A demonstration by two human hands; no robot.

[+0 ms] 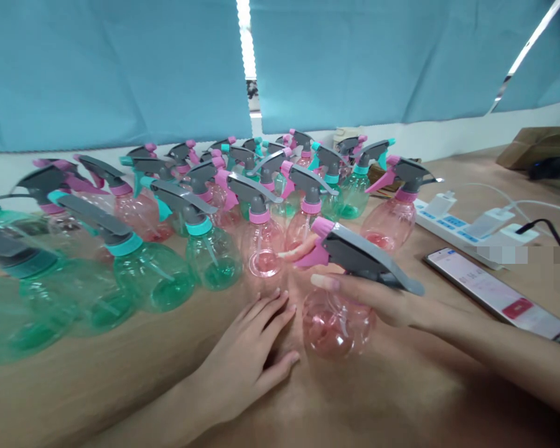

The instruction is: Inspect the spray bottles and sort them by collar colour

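A pink spray bottle [338, 323] with a grey trigger head [364, 255] and pink nozzle stands on the wooden table [378, 398] in front of me. My right hand [378, 298] is wrapped round its neck, index finger stretched along the nozzle. My left hand [252, 354] lies flat on the table just left of the bottle, fingers stretched out, holding nothing. Behind them stand several pink and green spray bottles [205, 249] with grey triggers.
A phone [494, 292] with a lit screen lies at the right. A white power strip [462, 230] with chargers and cables lies beyond it. A cardboard box [536, 146] is at the far right. Blue curtains [121, 68] hang behind.
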